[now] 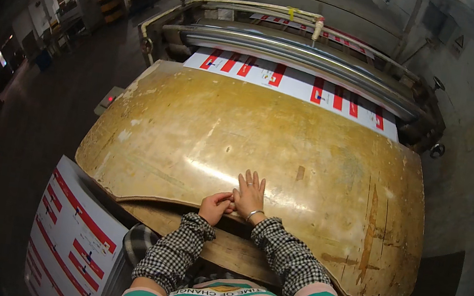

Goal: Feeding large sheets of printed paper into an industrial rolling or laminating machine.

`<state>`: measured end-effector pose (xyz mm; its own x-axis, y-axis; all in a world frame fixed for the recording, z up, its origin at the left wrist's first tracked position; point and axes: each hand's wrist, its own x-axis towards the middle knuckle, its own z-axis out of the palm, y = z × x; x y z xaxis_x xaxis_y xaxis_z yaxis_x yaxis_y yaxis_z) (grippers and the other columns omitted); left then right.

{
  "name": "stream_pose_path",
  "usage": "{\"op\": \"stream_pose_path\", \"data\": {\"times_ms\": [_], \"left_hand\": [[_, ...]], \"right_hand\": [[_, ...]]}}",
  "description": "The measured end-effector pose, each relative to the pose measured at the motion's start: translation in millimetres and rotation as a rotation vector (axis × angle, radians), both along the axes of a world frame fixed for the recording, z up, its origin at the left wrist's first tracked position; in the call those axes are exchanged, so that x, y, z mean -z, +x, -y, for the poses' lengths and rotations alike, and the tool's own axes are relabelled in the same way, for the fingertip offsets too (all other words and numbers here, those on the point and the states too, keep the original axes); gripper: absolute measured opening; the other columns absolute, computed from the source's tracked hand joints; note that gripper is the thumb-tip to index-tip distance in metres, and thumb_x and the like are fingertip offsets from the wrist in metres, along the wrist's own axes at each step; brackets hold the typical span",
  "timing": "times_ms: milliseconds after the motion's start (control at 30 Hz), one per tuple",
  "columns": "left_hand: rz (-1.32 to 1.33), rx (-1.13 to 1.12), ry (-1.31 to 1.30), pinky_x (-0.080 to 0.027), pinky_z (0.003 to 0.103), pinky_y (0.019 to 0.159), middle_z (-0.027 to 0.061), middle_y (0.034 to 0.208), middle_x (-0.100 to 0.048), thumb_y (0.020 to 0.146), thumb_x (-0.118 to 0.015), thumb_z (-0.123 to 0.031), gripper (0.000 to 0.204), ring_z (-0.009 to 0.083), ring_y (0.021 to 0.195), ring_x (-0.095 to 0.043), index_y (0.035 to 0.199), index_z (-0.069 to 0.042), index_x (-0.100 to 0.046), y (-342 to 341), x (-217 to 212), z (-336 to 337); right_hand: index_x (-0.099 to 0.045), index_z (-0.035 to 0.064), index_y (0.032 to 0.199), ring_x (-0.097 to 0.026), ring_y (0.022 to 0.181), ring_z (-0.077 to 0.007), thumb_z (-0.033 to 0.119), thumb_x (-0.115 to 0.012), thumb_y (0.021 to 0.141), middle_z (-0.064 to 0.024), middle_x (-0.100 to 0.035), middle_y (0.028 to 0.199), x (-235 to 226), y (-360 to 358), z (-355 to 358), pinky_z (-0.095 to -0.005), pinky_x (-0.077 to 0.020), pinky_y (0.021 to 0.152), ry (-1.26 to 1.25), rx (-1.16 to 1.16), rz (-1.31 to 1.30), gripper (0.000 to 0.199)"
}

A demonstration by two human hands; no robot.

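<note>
My right hand (250, 197) lies on the near edge of a worn, yellowish wooden feed table (287, 137), its fingers spread; a ring and a bangle show on it. Right beside it, my left hand (216, 207) is closed, fingers curled, with its fingertips against the right hand's thumb side. Whether anything small is pinched there I cannot make out. Beyond the table, a white printed sheet (294, 82) with red blocks lies partly under the metal rollers (298, 57) of a machine.
To my left, beside the table, stands a stack of red-and-white printed sheets (76, 234). A small box with a red light (110, 99) sits at the table's left edge. Handwheels (437, 151) stick out at the machine's side. A wall (467, 107) rises on the right.
</note>
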<state>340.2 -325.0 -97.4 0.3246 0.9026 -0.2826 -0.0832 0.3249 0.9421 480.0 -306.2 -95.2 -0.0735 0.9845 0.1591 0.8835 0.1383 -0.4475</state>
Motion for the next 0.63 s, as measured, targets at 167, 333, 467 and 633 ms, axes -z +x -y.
{"op": "stream_pose_path", "data": {"times_ms": [167, 333, 467, 633], "left_hand": [[-0.128, -0.153, 0.119, -0.046, 0.026, 0.076, 0.0143, 0.101, -0.054, 0.081, -0.046, -0.004, 0.03, 0.0186, 0.088, -0.055, 0.109, 0.007, -0.046, 38.3, -12.1, 36.3], [-0.387, -0.102, 0.32, -0.045, 0.027, 0.077, 0.0152, 0.097, -0.056, 0.079, -0.049, -0.006, 0.031, 0.0189, 0.089, -0.056, 0.107, 0.007, -0.047, 52.4, -21.7, 60.1], [-0.708, -0.077, 0.483, -0.046, 0.029, 0.072, 0.0158, 0.091, -0.059, 0.076, -0.054, -0.011, 0.025, 0.0217, 0.085, -0.057, 0.096, 0.003, -0.055, 40.8, -45.5, 92.8], [-0.65, -0.233, 0.562, -0.045, 0.031, 0.069, 0.0168, 0.087, -0.059, 0.076, -0.054, -0.014, 0.022, 0.0255, 0.08, -0.057, 0.091, 0.001, -0.057, -34.5, -41.5, 175.3]], "right_hand": [[-0.042, 0.0031, 0.117, -0.018, 0.123, -0.0321, 0.024, -0.049, 0.074, -0.0174, -0.03, 0.129, -6.9, 25.3, 13.7, -0.0462, -0.007, 0.1, 0.012, 0.05, -0.081, 0.048], [-0.044, 0.0022, 0.116, -0.019, 0.123, -0.0316, 0.025, -0.051, 0.074, -0.016, -0.031, 0.129, -8.1, 42.2, 19.0, -0.0467, -0.0066, 0.101, 0.028, 0.004, -0.117, 0.048], [-0.049, 0.0063, 0.11, -0.021, 0.122, -0.0304, 0.026, -0.051, 0.073, -0.015, -0.034, 0.127, 0.0, 27.1, 33.3, -0.0495, -0.0093, 0.099, -0.08, -0.005, -0.016, 0.042], [-0.053, 0.0087, 0.102, -0.029, 0.117, -0.0289, 0.018, -0.054, 0.069, -0.0145, -0.045, 0.116, 37.4, -26.4, 91.9, -0.0484, -0.015, 0.098, -0.089, -0.028, -0.114, 0.035]]}}
